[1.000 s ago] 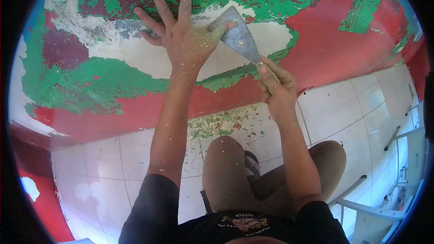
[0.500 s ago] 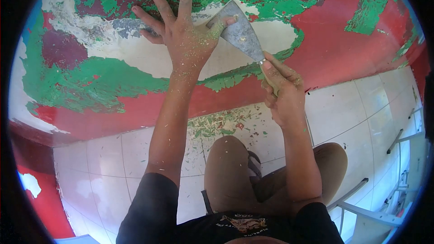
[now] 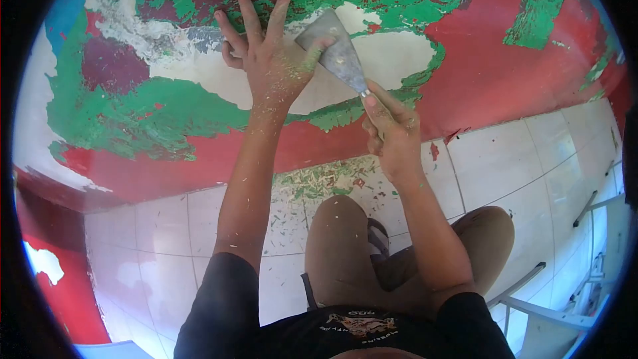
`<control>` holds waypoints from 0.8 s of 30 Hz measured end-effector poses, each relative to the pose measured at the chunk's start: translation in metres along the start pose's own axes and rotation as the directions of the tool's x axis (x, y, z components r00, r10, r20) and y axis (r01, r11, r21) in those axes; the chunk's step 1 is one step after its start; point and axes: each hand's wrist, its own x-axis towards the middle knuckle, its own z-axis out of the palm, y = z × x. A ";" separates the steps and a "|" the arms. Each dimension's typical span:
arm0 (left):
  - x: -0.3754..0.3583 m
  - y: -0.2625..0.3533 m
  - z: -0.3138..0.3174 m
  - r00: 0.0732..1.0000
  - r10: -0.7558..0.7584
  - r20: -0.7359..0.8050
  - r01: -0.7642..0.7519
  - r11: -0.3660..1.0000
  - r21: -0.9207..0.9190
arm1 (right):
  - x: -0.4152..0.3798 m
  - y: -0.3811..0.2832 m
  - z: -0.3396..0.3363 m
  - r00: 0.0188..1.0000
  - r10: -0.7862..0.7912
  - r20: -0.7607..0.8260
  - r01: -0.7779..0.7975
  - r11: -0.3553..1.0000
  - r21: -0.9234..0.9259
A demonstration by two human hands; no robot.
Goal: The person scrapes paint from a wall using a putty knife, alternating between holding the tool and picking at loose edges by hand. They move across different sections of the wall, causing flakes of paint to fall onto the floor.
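Observation:
My right hand (image 3: 393,129) is wrapped round the handle of a paint scraper (image 3: 341,60), whose wide grey blade points up and left against the wall (image 3: 465,80). Spread flat on the wall, my left hand (image 3: 274,60) has its fingers apart and its thumb lying over the blade. Specks of paint dust cling to the back of this hand. Under the blade is a bare whitish patch (image 3: 392,60), ringed by ragged green and red paint. The scraper's far blade edge lies just right of my left fingers.
Green and pale paint flakes (image 3: 316,179) are scattered on the white tiled floor (image 3: 492,166) at the wall's foot. My bent knees (image 3: 339,233) are close below. Grey metal furniture legs (image 3: 518,286) stand at the lower right.
My right hand and the scraper have moved left and slightly down along the wall. My left hand sits slightly lower in view, its thumb still over the blade.

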 end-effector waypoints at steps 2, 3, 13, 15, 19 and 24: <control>0.002 0.004 0.001 1.000 -0.016 0.003 0.015 0.999 0.032 | 0.001 0.006 -0.005 1.000 -0.001 -0.014 0.001 1.000 0.017; 0.003 0.005 0.003 0.999 -0.022 -0.036 0.023 0.999 0.047 | 0.001 0.008 -0.006 1.000 0.010 -0.015 -0.010 0.999 0.052; 0.007 0.007 0.003 0.985 -0.165 0.058 0.161 0.985 0.062 | 0.001 -0.013 -0.014 0.994 0.109 -0.007 -0.108 0.988 0.106; 0.008 0.006 0.006 0.986 -0.163 0.042 0.160 0.984 0.076 | 0.000 -0.018 -0.012 0.993 0.121 -0.012 -0.119 0.986 0.114; 0.008 0.003 0.008 0.989 -0.149 0.023 0.145 0.983 0.112 | 0.002 -0.015 -0.009 0.989 0.144 -0.022 -0.139 0.976 0.166; 0.008 0.004 0.008 0.989 -0.146 0.009 0.145 0.987 0.073 | 0.007 -0.005 -0.010 0.978 0.206 0.010 -0.202 0.946 0.254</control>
